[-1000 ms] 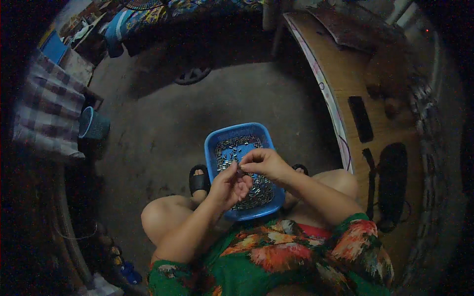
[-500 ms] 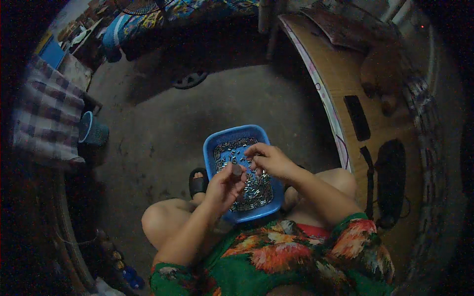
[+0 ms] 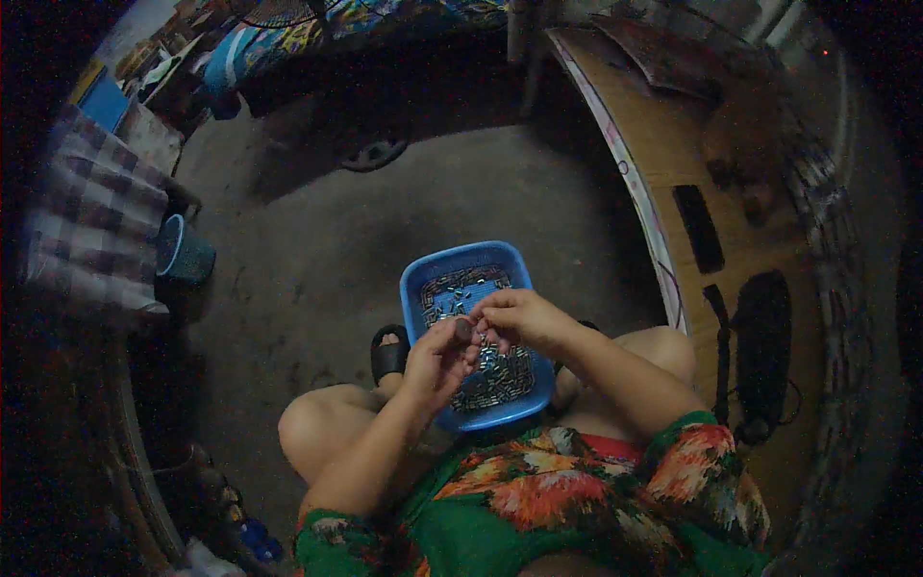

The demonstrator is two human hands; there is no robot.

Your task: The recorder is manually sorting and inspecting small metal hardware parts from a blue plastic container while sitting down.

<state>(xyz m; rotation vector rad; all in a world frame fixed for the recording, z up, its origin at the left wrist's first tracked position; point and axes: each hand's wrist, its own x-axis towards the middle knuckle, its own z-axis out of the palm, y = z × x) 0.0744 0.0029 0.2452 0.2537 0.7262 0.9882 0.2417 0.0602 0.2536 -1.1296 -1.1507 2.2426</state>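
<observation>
Head view: a blue basket point(image 3: 495, 418) is holding metallic pieces point(image 3: 495, 387); left hand point(image 3: 438, 365) is pinching a dark disc point(image 3: 463, 331) — right hand point(image 3: 529, 317), at three o'clock, is hovering half-curled, grip unclear.

Free room beyond blue basket point(image 3: 466, 258), knees point(image 3: 306, 426) either side

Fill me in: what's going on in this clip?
The person's left hand holds a small dark round piece. The right hand is close beside it; whether it touches the piece or holds anything is unclear. Both hands are over a blue rectangular plastic basket containing many small shiny metallic cylinders.
</observation>
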